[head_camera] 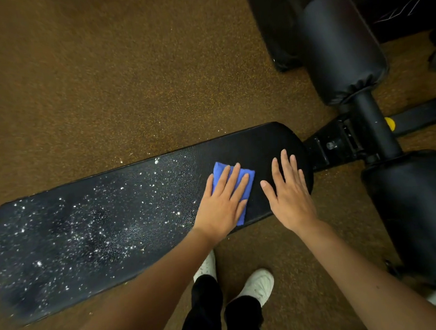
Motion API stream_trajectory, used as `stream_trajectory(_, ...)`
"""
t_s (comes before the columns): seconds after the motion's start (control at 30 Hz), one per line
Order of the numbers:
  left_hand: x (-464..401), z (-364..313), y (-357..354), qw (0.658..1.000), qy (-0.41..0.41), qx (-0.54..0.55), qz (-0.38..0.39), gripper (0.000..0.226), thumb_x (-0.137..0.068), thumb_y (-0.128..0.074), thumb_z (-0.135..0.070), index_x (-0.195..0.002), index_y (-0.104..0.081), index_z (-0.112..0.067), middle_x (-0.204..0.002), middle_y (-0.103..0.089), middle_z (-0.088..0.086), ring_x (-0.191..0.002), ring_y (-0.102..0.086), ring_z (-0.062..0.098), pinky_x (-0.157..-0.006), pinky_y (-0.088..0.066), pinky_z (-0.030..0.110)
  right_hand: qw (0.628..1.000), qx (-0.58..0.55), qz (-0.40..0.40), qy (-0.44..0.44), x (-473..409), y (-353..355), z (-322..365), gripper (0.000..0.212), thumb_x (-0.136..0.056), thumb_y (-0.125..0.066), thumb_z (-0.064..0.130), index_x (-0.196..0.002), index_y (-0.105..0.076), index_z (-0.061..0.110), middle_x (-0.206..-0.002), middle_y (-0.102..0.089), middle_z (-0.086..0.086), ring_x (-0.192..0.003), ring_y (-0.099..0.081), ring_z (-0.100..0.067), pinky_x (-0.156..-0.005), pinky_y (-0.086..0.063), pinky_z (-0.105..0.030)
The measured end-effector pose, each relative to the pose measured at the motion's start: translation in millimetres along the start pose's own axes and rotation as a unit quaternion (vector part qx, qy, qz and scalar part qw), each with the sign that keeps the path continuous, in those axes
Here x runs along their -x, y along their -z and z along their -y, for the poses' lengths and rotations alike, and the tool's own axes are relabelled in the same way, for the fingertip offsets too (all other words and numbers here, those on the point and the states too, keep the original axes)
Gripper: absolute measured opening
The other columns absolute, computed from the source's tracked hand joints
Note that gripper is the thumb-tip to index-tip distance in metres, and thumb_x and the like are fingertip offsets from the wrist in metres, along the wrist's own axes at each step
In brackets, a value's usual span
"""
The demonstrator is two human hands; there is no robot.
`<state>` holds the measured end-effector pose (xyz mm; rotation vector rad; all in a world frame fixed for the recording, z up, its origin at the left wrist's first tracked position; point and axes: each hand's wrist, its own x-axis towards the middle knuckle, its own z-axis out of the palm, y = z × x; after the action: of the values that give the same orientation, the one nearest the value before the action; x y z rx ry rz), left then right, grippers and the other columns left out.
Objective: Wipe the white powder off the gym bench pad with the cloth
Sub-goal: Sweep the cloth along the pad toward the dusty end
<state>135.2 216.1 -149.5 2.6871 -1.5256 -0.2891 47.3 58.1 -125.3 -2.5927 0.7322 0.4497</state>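
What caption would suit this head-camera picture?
Left hand presses a blue cloth flat on a powder-speckled bench pad; right hand rests beside it.

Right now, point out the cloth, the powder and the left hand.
cloth (247,175): head view, its bare right edge.
powder (99,238): head view, specks mid-pad.
left hand (223,202): head view, back of hand.

Both bare forearms reach in from the bottom edge, angled up toward the middle. Left hand (223,202) lies flat, palm down, fingers straight and close together, thumb along the side (pressing the cloth (234,175) under the fingers). Right hand (289,196) just beside it, palm down, fingers straight and slightly spread, thumb out to the left; contact with the surface (113,222) can't be told. Hands near each other, not touching. Below: two dark-trousered legs, white shoes.
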Motion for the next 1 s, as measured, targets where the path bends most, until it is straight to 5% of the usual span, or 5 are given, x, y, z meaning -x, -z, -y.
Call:
stream_trajectory(0.27,-12.8,-16.6,0.6,0.992,0.123,0.038,-0.008,0.053,-0.093,-0.026,-0.030,-0.143,-0.032,-0.013,-0.149,-0.031,0.012,-0.136,-0.031,0.032,-0.101,-0.037,0.049,1.000,-0.011,0.005,0.002,-0.3,0.0,-1.5,0.063,-0.097,-0.017,0.047,-0.149,0.001,0.015,-0.156,0.020,-0.001,-0.140,0.022,-0.014,-0.111,0.011,-0.031)
stream_trajectory(0.57,13.9,-56.3,-9.5,0.992,0.119,0.037,-0.016,0.052,-0.094,-0.024,-0.033,-0.142,-0.031,-0.013,-0.148,-0.034,0.013,-0.135,-0.033,0.031,-0.102,-0.037,0.048,0.999,-0.030,0.011,0.033,-0.2,2.8,-9.8,0.059,-0.098,-0.019,0.044,-0.149,0.000,0.020,-0.157,0.016,0.003,-0.141,0.021,-0.014,-0.113,0.007,-0.034)
stream_trajectory(0.73,-2.4,-28.7,-3.6,0.950,0.297,0.093,-0.025,0.052,-0.093,-0.026,-0.029,-0.137,-0.042,-0.007,-0.141,-0.042,0.018,-0.129,-0.041,0.034,-0.096,-0.042,0.051,0.997,0.068,0.004,0.045,2.9,-0.9,-12.4,0.063,-0.099,-0.026,0.044,-0.149,0.004,0.018,-0.156,0.020,-0.002,-0.142,0.020,-0.021,-0.113,0.005,-0.036)
stream_trajectory(1.0,5.8,-84.1,-9.1,0.970,0.224,0.089,-0.007,0.055,-0.093,-0.022,-0.033,-0.141,-0.033,-0.009,-0.148,-0.032,0.016,-0.137,-0.027,0.031,-0.105,-0.033,0.049,0.999,0.033,-0.005,0.040,0.5,-4.5,-7.8,0.056,-0.100,-0.019,0.037,-0.149,-0.002,0.017,-0.157,0.013,-0.003,-0.142,0.018,-0.019,-0.115,0.006,-0.037)
